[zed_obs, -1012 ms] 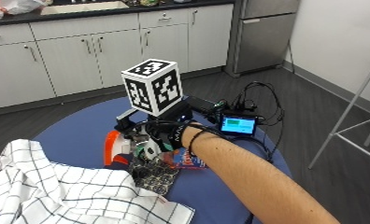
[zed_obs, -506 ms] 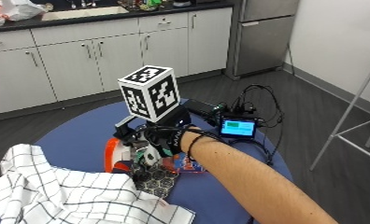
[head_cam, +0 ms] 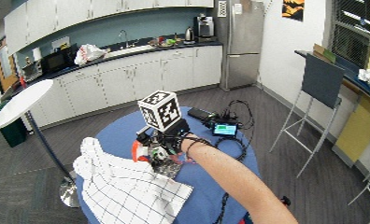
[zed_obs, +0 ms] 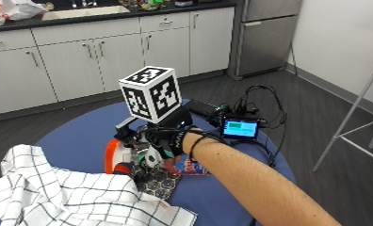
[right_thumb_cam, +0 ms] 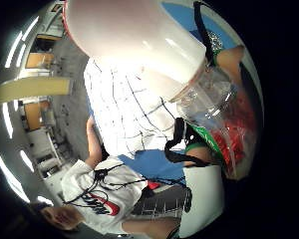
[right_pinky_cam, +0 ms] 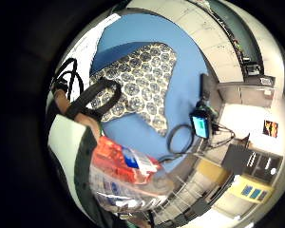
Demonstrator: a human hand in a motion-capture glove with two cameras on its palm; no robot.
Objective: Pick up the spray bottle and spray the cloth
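We saw the gloved right hand (zed_obs: 167,143) wrapped around the spray bottle (zed_obs: 120,157), holding it just above the blue table (zed_obs: 80,136). The checked white cloth (zed_obs: 55,195) lay right beside it.

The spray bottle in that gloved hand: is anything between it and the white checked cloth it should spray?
Nothing visible does. The gloved right hand grips the spray bottle right beside the white checked cloth on the blue table; only a small patterned cloth lies below the hand.

My gloved right hand (zed_obs: 167,145) holding the spray bottle (zed_obs: 120,157) drifts toward 7 o'clock, nearer the checked cloth (zed_obs: 67,197).
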